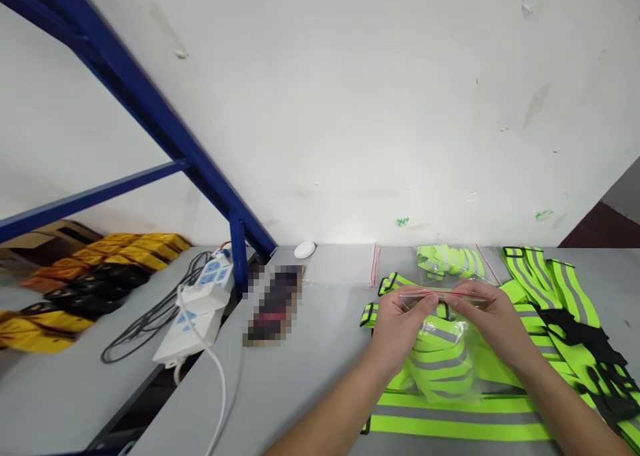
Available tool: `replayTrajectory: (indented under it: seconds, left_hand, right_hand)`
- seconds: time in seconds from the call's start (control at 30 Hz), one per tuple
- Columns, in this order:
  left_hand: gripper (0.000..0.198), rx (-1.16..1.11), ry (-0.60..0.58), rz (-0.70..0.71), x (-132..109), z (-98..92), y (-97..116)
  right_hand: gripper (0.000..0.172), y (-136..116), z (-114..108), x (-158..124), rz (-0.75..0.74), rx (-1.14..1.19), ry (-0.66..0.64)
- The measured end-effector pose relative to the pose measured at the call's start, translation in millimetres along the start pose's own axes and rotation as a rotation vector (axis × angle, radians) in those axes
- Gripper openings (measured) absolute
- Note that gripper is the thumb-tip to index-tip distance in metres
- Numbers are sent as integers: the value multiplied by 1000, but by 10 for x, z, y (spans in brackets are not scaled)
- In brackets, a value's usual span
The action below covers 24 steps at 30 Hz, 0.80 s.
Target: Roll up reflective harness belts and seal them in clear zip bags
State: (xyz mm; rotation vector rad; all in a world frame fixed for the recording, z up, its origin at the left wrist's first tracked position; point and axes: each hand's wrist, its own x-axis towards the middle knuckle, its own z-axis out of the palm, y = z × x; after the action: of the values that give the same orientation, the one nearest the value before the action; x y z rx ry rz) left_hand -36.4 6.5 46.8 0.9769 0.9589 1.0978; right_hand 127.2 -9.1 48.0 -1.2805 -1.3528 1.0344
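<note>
Head view. The left hand (393, 326) and the right hand (495, 319) hold a clear plastic zip bag (445, 373) by its mouth, over the right-hand part of the grey flat-topped desk (320, 389). The bag contains a folded fluorescent yellow-green strap with grey reflective stripes. On each hand, thumb and fingers are closed together on the red-lined closure strip (443, 295), with no open gap; the thumb tips stand near each other at mid-strip.

The step in hand is judged to be closing the filled bag. The strip is small and partly covered by the fingers, so whether it is already engaged cannot be confirmed. The next move calls for firm, even thumb pressure outward along the strip, with the contents clear of the closure.

Loose yellow-green webbing straps (455, 429) with grey stripes lie beneath and beside the bag, extending toward the desk's right side, where black plastic buckles (613, 383) lie. At the desk's far edge, against the wall, lie a flat, clear, red-edged plastic bag (343, 266) and, to its right, a second filled clear bag (453, 263). A white oval object (305, 250) sits near the far left corner.
</note>
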Motion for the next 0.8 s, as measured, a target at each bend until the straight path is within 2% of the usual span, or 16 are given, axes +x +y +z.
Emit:
replayTrajectory:
  seconds: [0.17, 0.4, 0.6, 0.8]
  left_hand:
    - [32, 23, -28, 11, -17, -5, -29]
    - [36, 67, -34, 28, 5, -51, -62]
    - [30, 124, -67, 159, 18, -95, -24]
    - [41, 75, -3, 47, 60, -117, -19]
  right_hand:
    - [24, 8, -11, 6, -8, -25, 1]
    - [26, 47, -28, -8, -22, -64, 86]
    - [27, 15, -22, -6, 5, -39, 82]
    - [29, 5, -55, -7, 24, -50, 77]
